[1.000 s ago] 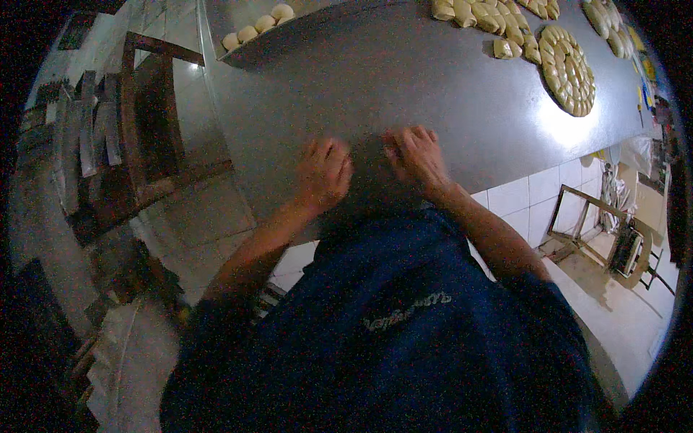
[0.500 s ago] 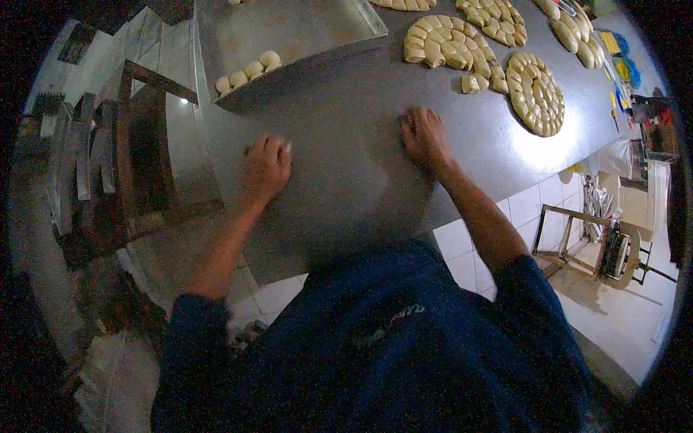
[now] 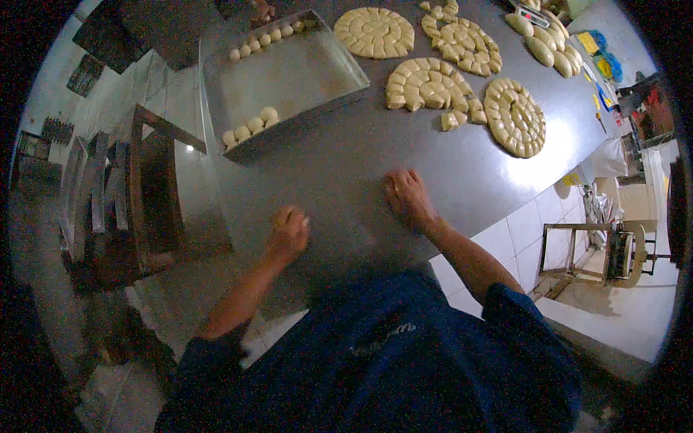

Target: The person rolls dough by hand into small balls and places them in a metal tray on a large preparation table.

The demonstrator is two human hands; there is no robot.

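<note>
My left hand (image 3: 289, 234) rests low over the grey metal table (image 3: 339, 151), its fingers curled downward. A small pale spot shows at its fingertips, too blurred to name. To its right and slightly farther away, my right hand (image 3: 408, 198) is also curled in on the tabletop, and its palm is hidden. Beyond the left hand stands a shallow metal tray (image 3: 296, 110), with a short row of dough balls (image 3: 250, 125) along its near side and another row (image 3: 267, 41) at the far side. Loose cut dough pieces (image 3: 455, 120) lie beyond my right hand.
Spirals of cut dough (image 3: 515, 117) cover the far right of the table, with long smooth dough pieces (image 3: 545, 52) behind them. Another person's hand (image 3: 263, 10) shows beyond the tray. A dark wooden frame (image 3: 155, 187) stands left; a scale-like metal device (image 3: 624, 254) sits lower right.
The view has shifted, bringing the tray's far row and the other person's hand into sight. Both my hands appear lower in the picture and still curled, the left one closer to the right.
</note>
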